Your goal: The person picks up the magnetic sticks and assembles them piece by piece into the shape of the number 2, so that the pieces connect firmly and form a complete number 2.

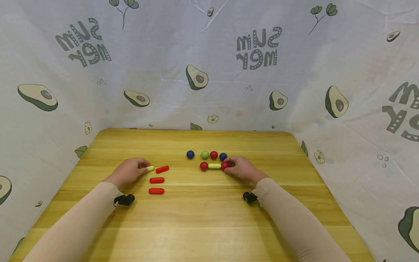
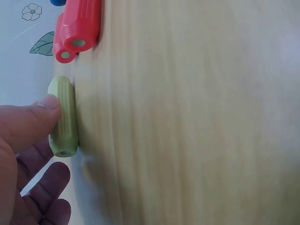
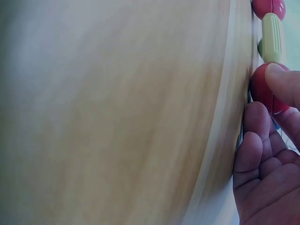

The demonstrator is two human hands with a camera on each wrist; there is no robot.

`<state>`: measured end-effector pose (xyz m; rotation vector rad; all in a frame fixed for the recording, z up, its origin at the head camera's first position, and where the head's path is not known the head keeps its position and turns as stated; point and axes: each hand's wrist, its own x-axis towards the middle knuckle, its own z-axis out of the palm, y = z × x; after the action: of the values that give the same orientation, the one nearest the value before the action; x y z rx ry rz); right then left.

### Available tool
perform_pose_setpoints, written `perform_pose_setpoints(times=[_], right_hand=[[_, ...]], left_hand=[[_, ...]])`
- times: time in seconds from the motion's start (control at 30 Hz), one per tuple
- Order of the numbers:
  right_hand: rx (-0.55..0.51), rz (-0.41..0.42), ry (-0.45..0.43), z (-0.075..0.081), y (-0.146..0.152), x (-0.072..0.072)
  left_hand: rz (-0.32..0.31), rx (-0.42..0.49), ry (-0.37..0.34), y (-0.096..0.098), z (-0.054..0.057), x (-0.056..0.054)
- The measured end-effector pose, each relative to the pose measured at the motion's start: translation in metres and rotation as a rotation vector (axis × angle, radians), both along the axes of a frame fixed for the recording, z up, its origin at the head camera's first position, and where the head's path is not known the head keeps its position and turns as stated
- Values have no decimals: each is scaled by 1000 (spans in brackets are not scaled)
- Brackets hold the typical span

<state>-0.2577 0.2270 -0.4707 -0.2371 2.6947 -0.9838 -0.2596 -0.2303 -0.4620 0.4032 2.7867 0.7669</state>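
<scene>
My left hand (image 1: 128, 171) pinches a yellow-green ribbed rod (image 2: 64, 124) between thumb and fingers at the left of the table. Its end shows a small metal dot. Just beyond its tip lies a red rod (image 1: 162, 169), with a second red rod (image 1: 156, 180) and a third red rod (image 1: 156, 191) nearer me. On the right, thumb and fingers of my right hand (image 1: 243, 169) hold a red ball (image 3: 263, 88). That ball sits at the right end of another yellow-green rod (image 1: 214, 166), whose left end meets another red ball (image 1: 204, 166).
Behind the joined piece stand a blue ball (image 1: 190, 154), a green ball (image 1: 204, 154), a red ball (image 1: 214, 155) and another blue ball (image 1: 223, 157). The wooden table (image 1: 193, 225) is bounded by a printed cloth (image 1: 163, 62) at the back and sides.
</scene>
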Motion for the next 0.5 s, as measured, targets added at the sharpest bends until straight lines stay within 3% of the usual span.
perform_pose_setpoints(times=[0.5], right_hand=[[-9,0,-11,0,2,-1]], left_hand=[[-28,-33,35,0,-5,0]])
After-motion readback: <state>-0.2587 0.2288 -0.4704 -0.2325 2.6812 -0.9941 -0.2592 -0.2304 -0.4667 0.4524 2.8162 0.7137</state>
